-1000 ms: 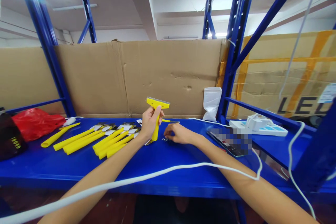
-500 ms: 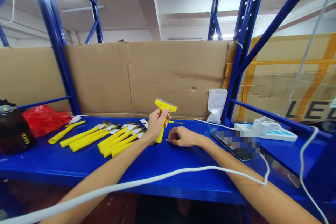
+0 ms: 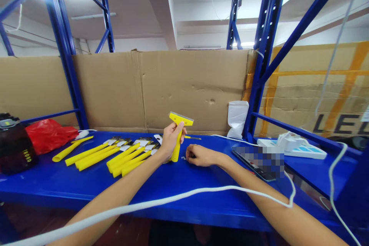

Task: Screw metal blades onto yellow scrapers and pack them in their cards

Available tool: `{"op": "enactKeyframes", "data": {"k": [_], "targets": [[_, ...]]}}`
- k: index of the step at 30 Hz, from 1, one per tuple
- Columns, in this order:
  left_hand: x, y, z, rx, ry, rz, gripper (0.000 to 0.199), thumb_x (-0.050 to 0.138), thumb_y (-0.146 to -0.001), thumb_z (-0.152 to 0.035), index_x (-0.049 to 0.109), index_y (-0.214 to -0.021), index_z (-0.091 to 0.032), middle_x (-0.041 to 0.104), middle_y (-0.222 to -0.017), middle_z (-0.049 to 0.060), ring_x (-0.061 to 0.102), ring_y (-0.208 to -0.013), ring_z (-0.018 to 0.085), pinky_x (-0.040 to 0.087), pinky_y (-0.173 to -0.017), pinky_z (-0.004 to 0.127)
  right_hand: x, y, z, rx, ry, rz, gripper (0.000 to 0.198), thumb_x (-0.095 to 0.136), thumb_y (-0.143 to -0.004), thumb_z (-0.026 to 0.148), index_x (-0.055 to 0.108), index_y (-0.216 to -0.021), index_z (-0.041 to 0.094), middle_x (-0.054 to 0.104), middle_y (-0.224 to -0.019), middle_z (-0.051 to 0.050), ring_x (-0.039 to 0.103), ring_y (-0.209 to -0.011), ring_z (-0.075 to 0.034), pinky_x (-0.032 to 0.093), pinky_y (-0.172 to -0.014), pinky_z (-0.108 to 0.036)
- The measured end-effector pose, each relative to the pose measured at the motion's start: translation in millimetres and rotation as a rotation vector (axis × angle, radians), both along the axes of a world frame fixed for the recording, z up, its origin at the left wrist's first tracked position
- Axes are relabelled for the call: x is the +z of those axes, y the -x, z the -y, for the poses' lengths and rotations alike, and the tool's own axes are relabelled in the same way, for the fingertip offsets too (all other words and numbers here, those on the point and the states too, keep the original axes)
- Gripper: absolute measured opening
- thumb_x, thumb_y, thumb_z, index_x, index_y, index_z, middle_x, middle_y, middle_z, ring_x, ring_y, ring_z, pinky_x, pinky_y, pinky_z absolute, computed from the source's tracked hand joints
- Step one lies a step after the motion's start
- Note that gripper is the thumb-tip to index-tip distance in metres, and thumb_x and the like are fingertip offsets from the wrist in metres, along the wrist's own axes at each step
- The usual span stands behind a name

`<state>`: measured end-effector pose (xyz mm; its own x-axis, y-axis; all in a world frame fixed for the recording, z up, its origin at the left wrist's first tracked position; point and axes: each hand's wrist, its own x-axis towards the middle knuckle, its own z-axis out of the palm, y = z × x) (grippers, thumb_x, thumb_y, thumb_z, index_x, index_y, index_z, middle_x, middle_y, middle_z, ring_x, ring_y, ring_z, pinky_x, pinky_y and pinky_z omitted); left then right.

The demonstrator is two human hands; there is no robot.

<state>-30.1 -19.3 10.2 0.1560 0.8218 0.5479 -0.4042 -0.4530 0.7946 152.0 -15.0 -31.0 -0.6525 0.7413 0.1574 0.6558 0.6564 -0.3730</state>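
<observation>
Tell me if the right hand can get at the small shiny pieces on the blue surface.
Likely yes: the right hand is just beside the small shiny pieces, with nothing visible between them.

The left hand holds a yellow scraper near the right hand.

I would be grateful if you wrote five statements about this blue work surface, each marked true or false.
1. The left grip holds a yellow scraper with its wide head up. True.
2. The right grip is holding the phone. False: it is apart from the phone, beside small shiny parts.
3. The red bag is next to the dark bottle. True.
4. The yellow tubes stand upright. False: they lie on the blue surface.
5. A cardboard panel stands behind the surface. True.
</observation>
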Motion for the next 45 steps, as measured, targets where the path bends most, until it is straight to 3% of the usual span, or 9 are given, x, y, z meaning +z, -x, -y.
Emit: {"op": "enactKeyframes", "data": {"k": [4, 8, 15, 20, 25, 30, 34, 45], "targets": [[-1.7, 1, 0, -0.010, 0.036, 0.023, 0.055, 0.094, -0.082, -0.065, 0.066, -0.085, -0.017, 0.069, -0.078, 0.000, 0.051, -0.050, 0.006, 0.042, -0.047, 0.021, 0, 3, 1, 0.001, -0.114, 0.033, 0.016, 0.067, -0.093, 0.007, 0.066, -0.082, 0.018, 0.071, -0.089, -0.006, 0.058, -0.080, -0.018, 0.047, -0.082, -0.031], [-3.3, 0, -1, -0.011, 0.076, 0.023, 0.057, 0.095, -0.080, -0.066, 0.065, -0.085, -0.017, 0.069, -0.079, 0.001, 0.052, -0.051, 0.006, 0.042, -0.048, 0.021, -4, 1, -2, -0.012, -0.221, 0.001, 0.016, 0.067, -0.097, 0.010, 0.063, -0.084, 0.019, 0.070, -0.091, -0.008, 0.059, -0.082, -0.020, 0.048, -0.083, -0.034], [-4.2, 3, -5, -0.031, 0.233, 0.104, 0.060, 0.104, -0.069, -0.056, 0.064, -0.089, -0.017, 0.067, -0.079, -0.001, 0.052, -0.052, 0.006, 0.041, -0.046, 0.020, 3, -10, -15, -0.169, -0.476, -0.323, 0.010, 0.050, -0.112, 0.022, 0.058, -0.106, 0.022, 0.072, -0.097, -0.008, 0.067, -0.082, -0.022, 0.053, -0.078, -0.035], [-8.3, 1, -7, -0.055, 0.289, 0.114, 0.050, 0.100, -0.076, -0.049, 0.066, -0.092, -0.016, 0.067, -0.080, -0.001, 0.053, -0.053, 0.006, 0.040, -0.045, 0.019, 23, -17, -13, -0.258, -0.701, -0.572, 0.018, 0.038, -0.119, 0.033, 0.053, -0.119, 0.024, 0.071, -0.109, -0.011, 0.071, -0.094, -0.025, 0.058, -0.088, -0.040], [-9.4, -2, -3, -0.084, 0.341, 0.042, 0.038, 0.095, -0.083, -0.042, 0.069, -0.088, -0.014, 0.068, -0.079, 0.001, 0.053, -0.051, 0.008, 0.041, -0.042, 0.020, 30, -17, -7, -0.197, -0.834, -0.605, 0.013, 0.041, -0.119, 0.029, 0.054, -0.118, 0.025, 0.071, -0.115, -0.013, 0.071, -0.106, -0.027, 0.060, -0.097, -0.043], [-11.5, -6, 3, -0.159, 0.438, -0.081, 0.022, 0.085, -0.093, -0.030, 0.073, -0.091, -0.011, 0.071, -0.080, 0.006, 0.057, -0.051, 0.010, 0.044, -0.042, 0.021, 23, -15, -12, -0.110, -0.857, -0.497, 0.010, 0.048, -0.115, 0.022, 0.057, -0.115, 0.026, 0.071, -0.120, -0.015, 0.071, -0.113, -0.029, 0.061, -0.102, -0.048], [-14.7, -10, 5, -0.183, 0.506, -0.059, 0.013, 0.078, -0.096, -0.022, 0.073, -0.092, -0.011, 0.068, -0.077, 0.004, 0.054, -0.050, 0.008, 0.042, -0.043, 0.020, 15, -16, -18, -0.071, -0.813, -0.391, 0.009, 0.051, -0.113, 0.020, 0.059, -0.113, 0.025, 0.072, -0.115, -0.013, 0.071, -0.105, -0.029, 0.063, -0.094, -0.046], [-24.1, -11, -2, -0.226, 0.590, -0.011, 0.012, 0.078, -0.095, -0.019, 0.071, -0.087, -0.013, 0.064, -0.076, 0.002, 0.050, -0.050, 0.006, 0.040, -0.043, 0.017, 17, -20, -12, -0.061, -0.659, -0.258, 0.008, 0.052, -0.113, 0.021, 0.059, -0.110, 0.025, 0.070, -0.117, -0.012, 0.069, -0.106, -0.026, 0.061, -0.095, -0.042]]}}
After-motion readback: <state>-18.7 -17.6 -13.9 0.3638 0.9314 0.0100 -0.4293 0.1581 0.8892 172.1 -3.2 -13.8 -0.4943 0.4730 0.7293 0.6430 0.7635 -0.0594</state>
